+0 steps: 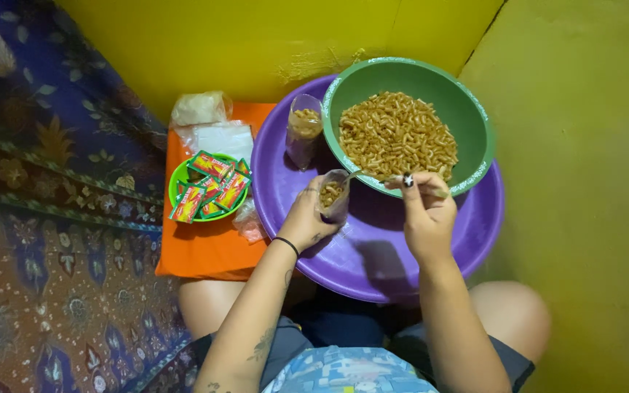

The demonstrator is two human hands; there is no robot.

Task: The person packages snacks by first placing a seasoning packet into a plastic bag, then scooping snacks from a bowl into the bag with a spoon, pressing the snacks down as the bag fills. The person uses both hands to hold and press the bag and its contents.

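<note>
Left hand (pixel 306 218): grip closed around a small clear plastic bag (pixel 334 198) partly filled with brown macaroni snack, held upright over the purple basin (pixel 373 255). Right hand (pixel 425 211): fingers pinched on a spoon (pixel 373 175), its tip at the bag's mouth. Green bowl (pixel 467 109) of the same snack sits in the basin, just beyond both hands; a filled bag (pixel 303 129) stands beside it. Orange board (pixel 205 247), left: small green dish (pixel 177 182) of red-and-green sachets (pixel 212 188), clear bags (pixel 220 138).
</note>
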